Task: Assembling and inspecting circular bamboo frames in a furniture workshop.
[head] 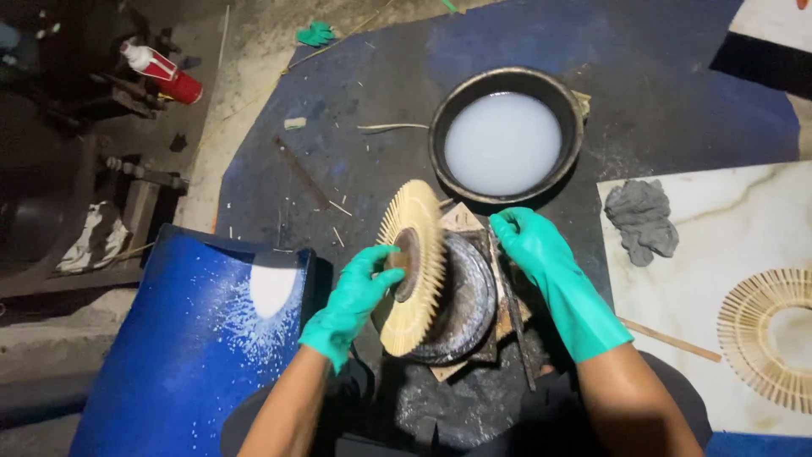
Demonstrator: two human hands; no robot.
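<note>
Left of the gloved fingers, a blue panel (182,338) spattered with white fills the lower corner, its upper edge stopping just beside the left hand (351,300); beyond it one red and white spray can (162,72) lies well apart on the dark floor. The left hand, in a green glove, has its fingers curled closed around the dark hub of one round disc of pale sticks (413,267), held on edge and tilted, its lower rim touching a dark round mould (461,300) that sits between the two hands. The right hand (541,254), also gloved, rests with fingers bent on the mould's far edge beside a thin dark bar (512,313); whether it grips anything I cannot tell. Beyond the fingertips stands one black bowl (506,135) holding milky white liquid, with bare dark mat around it. Right of the right hand, a pale marbled slab (677,313) carries one grey crumpled rag (641,218) and a second stick disc (774,334) cut by the frame edge.
</note>
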